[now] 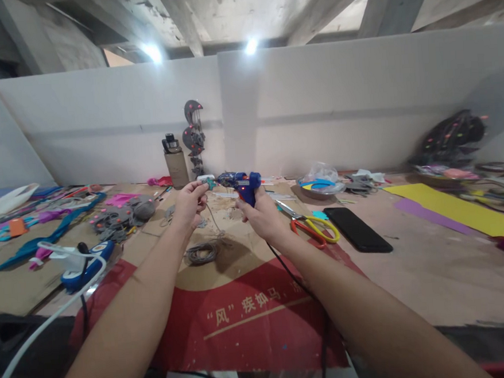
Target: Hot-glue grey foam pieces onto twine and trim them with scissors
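Note:
My right hand (260, 216) is closed round the grip of a blue glue gun (245, 185), held above the table with its nozzle pointing left and a small red light showing. Its black cord runs down along my right forearm. My left hand (190, 203) pinches a small teal and white piece (207, 182) right at the nozzle tip. A thin wire hangs from that piece down to a grey coil of wire (201, 253) lying on the cardboard below my hands.
Scissors with red and yellow handles (315, 229) and a black phone (357, 229) lie right of my hands. A bottle (176, 161) and a grey hanging ornament (193, 136) stand by the white partition. Coloured foam scraps, a power strip (84, 264) and yellow sheets (456, 209) cover the sides.

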A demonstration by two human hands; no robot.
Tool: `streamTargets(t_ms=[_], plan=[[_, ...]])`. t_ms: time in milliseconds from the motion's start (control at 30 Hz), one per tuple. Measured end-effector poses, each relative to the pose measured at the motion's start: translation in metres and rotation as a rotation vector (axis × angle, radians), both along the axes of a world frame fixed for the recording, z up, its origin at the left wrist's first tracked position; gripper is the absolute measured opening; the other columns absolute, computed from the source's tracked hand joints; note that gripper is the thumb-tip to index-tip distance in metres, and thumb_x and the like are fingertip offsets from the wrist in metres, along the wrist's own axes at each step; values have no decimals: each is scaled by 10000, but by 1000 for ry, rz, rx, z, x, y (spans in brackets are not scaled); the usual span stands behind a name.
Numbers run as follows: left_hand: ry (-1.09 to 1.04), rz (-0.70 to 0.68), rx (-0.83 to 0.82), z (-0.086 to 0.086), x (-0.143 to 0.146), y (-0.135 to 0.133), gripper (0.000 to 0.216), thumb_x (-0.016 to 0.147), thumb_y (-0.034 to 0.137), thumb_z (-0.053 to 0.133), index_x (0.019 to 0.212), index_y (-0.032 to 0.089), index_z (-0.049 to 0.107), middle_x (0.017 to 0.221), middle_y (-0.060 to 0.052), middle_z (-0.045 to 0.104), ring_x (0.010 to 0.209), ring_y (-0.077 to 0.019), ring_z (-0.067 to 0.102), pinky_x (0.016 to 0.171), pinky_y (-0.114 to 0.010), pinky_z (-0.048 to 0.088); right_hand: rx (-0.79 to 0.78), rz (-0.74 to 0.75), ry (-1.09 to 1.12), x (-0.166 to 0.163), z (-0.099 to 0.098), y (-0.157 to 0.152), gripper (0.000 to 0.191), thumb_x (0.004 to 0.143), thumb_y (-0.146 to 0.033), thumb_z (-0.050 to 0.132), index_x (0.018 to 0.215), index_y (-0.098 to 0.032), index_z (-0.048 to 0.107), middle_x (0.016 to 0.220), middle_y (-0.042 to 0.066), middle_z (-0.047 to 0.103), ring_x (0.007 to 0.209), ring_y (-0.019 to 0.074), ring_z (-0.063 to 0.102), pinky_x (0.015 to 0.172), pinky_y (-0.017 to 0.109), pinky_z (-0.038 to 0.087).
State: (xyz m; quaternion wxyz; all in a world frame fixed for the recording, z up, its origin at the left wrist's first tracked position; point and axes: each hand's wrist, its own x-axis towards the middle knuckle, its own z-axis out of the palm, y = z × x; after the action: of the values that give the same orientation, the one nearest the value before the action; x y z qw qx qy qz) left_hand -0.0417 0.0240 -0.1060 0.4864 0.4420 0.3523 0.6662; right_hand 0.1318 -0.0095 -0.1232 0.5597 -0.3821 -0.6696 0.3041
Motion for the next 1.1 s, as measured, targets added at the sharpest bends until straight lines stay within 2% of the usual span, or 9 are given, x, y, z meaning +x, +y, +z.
streamTargets(t_ms=[167, 367, 467, 533, 633, 767, 900, 1000, 1100], plan=[[-60, -4, -36, -3, -7, 6, 273, 554, 185, 728, 704, 149, 503, 551, 66, 446, 398, -19, 362, 316, -133, 111, -239, 169, 314, 7, 2, 11, 230, 730, -293, 541, 914, -196, 444, 809, 10, 642, 440, 71, 465, 465, 243, 457], [5, -27, -27, -6, -4, 7, 306, 547, 213, 742, 789, 145, 568, 559, 62, 475, 423, -29, 387, 332, -140, 155, -401, -133, -72, 29, -21, 44, 130, 632, -241, 604, 675, -186, 495, 633, 28, 597, 590, 153, 547, 572, 289, 446], [65, -13, -17, -7, 1, 5, 289, 554, 236, 742, 785, 149, 591, 586, 48, 507, 479, -45, 441, 379, -149, 236, -350, -265, -230, 39, -32, 48, 278, 534, -244, 707, 536, -202, 432, 675, 88, 596, 840, 275, 574, 723, 383, 429], [112, 51, 15, -7, 5, 4, 252, 558, 231, 733, 759, 152, 604, 624, 33, 548, 543, -61, 486, 453, -162, 317, -245, -439, -392, 43, -32, 45, 337, 528, -287, 738, 531, -204, 412, 797, 164, 604, 993, 346, 520, 827, 464, 378], [188, 147, 103, -6, 12, 2, 177, 584, 216, 699, 732, 161, 619, 714, 4, 610, 673, -98, 546, 612, -200, 404, -78, -559, -470, 42, -24, 39, 261, 627, -326, 677, 612, -191, 454, 882, 181, 586, 1017, 329, 497, 876, 490, 347], [395, 289, 241, -4, 21, -6, 90, 603, 191, 672, 678, 176, 626, 936, -53, 648, 878, -172, 572, 711, -254, 426, -59, -244, -121, 18, -13, 31, 171, 741, -350, 531, 772, -196, 461, 837, 53, 576, 834, 188, 542, 820, 390, 422], [504, 340, 244, -5, 31, -16, 92, 588, 160, 681, 665, 181, 635, 859, -43, 653, 809, -174, 572, 671, -253, 424, -167, 213, 394, -15, -17, 21, 379, 655, -278, 621, 944, -219, 383, 977, 30, 589, 938, 132, 559, 855, 315, 437], [497, 300, 193, -9, 36, -19, 98, 603, 179, 685, 691, 175, 642, 724, -18, 629, 682, -148, 548, 609, -239, 411, -308, 379, 630, -27, -19, 13, 468, 616, -243, 676, 959, -234, 358, 844, -16, 607, 815, 130, 595, 795, 317, 469], [486, 245, 199, -14, 37, -15, 103, 651, 219, 663, 739, 172, 638, 681, -3, 608, 609, -118, 522, 577, -227, 401, -404, 466, 686, -27, -16, 8, 451, 622, -264, 691, 952, -231, 385, 737, -52, 578, 629, 105, 563, 691, 302, 490]])
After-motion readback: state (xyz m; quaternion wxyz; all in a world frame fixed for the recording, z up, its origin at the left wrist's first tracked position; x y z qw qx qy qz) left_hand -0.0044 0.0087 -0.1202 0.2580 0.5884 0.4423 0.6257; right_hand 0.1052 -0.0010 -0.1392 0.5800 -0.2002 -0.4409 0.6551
